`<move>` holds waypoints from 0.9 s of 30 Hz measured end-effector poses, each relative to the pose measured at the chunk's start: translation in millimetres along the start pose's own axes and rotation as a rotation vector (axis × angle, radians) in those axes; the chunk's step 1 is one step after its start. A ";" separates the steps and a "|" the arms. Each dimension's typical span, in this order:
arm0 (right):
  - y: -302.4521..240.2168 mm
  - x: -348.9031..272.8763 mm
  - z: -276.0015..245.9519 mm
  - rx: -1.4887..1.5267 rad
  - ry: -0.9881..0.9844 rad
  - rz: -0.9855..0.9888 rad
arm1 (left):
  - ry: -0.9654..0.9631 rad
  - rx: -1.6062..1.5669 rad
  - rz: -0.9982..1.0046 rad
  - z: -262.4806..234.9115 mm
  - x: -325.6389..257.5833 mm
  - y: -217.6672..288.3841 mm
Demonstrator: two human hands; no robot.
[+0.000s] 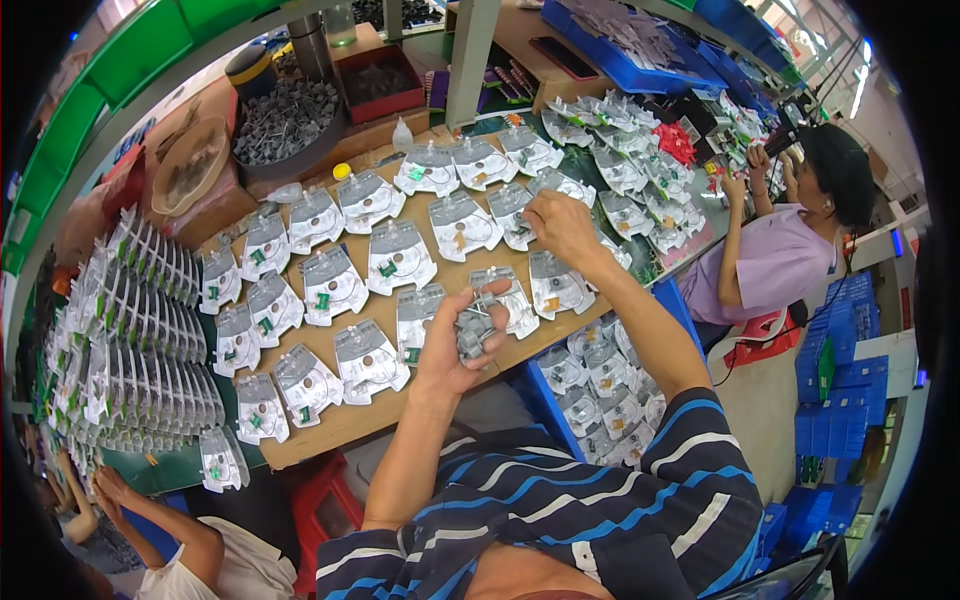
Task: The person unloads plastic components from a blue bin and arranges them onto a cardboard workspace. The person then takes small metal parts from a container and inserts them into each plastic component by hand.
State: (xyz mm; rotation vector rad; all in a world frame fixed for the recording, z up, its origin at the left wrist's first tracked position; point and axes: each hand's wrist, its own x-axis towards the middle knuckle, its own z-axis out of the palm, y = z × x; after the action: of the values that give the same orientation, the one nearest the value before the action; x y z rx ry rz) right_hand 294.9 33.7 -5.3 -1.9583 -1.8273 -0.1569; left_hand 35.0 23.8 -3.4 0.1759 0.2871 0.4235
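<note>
Lining the tan worktop (335,422), silvery parts (400,248); blue bins (842,420) far right.

A dark cloth shirt (625,515) with wavy blue and white stripes and short sleeves (700,440) fills the foreground at six o'clock.

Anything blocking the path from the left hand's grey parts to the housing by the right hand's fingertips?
Nothing visible blocks it. A neighbouring housing lies low between the grey parts in the left hand and the silver-grey housing by the right hand; contact there is unclear.
</note>
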 end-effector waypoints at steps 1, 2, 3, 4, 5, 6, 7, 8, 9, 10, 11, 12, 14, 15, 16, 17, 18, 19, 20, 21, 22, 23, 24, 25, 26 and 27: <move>-1.0 2.7 -2.8 -0.035 -0.057 0.001 | 0.000 0.005 0.013 -0.3 1.4 0.3; -1.0 5.4 -4.8 -0.070 -0.114 0.001 | 0.009 0.004 0.013 2.7 1.0 1.6; 1.6 8.2 -5.9 -0.085 -0.142 -0.004 | -0.005 0.021 0.022 4.4 2.5 2.7; -2.5 12.6 -8.9 -0.092 -0.174 -0.015 | -0.010 0.036 0.037 5.0 1.6 4.1; -6.2 15.9 -14.0 -0.122 -0.199 0.005 | 0.003 0.053 0.034 6.6 2.7 5.8; -14.0 11.8 -18.5 -0.140 -0.124 0.017 | 0.012 0.048 0.041 6.9 0.6 4.4; -34.8 14.0 -32.2 -0.158 -0.045 0.023 | 0.009 0.072 0.066 6.2 -0.2 5.8; -46.5 13.0 -43.8 0.008 -0.047 0.043 | 0.001 0.099 0.084 6.5 -0.4 6.0; -57.4 11.8 -54.0 0.212 -0.168 0.074 | 0.006 0.108 0.079 5.0 -0.7 6.5; -70.1 10.2 -63.8 0.417 -0.291 0.105 | 0.013 0.106 0.089 4.1 -1.9 7.3; -84.8 5.1 -75.1 0.650 -0.446 0.142 | 0.010 0.116 0.087 3.0 -2.1 7.2; -92.8 0.0 -73.6 0.722 -0.479 0.107 | 0.008 0.125 0.086 1.7 -2.4 6.9; -108.7 -4.3 -77.4 0.699 -0.463 -0.046 | 0.059 0.154 0.092 0.2 -2.3 5.6; -110.9 -5.4 -76.6 0.701 -0.461 -0.044 | 0.059 0.182 0.103 0.3 -3.1 5.6; -111.6 -5.9 -76.9 0.666 -0.484 -0.076 | 0.056 0.208 0.115 1.0 -2.8 5.3; -111.9 -6.4 -77.2 0.631 -0.508 -0.109 | 0.055 0.209 0.114 1.1 -2.6 5.3; -112.0 -7.0 -77.0 0.631 -0.508 -0.108 | 0.055 0.209 0.101 0.7 -2.5 5.6; -112.7 -7.1 -76.3 0.687 -0.534 -0.027 | 0.057 0.208 0.093 0.5 -3.2 6.1; -113.4 -6.9 -75.7 0.743 -0.560 0.055 | 0.059 0.207 0.096 0.5 -3.5 6.5; -113.7 -6.5 -75.9 0.743 -0.563 0.052 | 0.068 0.253 0.120 0.4 -3.6 6.7; -113.3 -6.8 -77.3 0.729 -0.589 0.062 | 0.076 0.297 0.141 0.2 -3.4 6.6; -113.5 -6.8 -78.5 0.714 -0.616 0.073 | 0.077 0.295 0.141 -2.2 -2.0 6.7; -115.4 -7.0 -81.0 0.714 -0.619 0.074 | 0.061 0.292 0.142 -6.3 0.4 6.5; -118.5 -7.0 -84.4 0.732 -0.634 0.086 | 0.045 0.290 0.143 -6.9 1.5 8.0; -120.2 -7.3 -85.8 0.749 -0.650 0.100 | 0.047 0.289 0.143 -6.2 2.1 8.8; -119.3 -8.6 -80.9 0.751 -0.652 0.100 | 0.087 0.301 0.149 -4.1 2.3 9.4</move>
State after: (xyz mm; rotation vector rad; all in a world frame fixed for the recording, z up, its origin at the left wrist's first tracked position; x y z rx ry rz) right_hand 196.2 -4.5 93.0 -1.6104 -1.7407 1.1478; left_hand 32.3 33.6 -5.7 0.4767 0.4247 0.5358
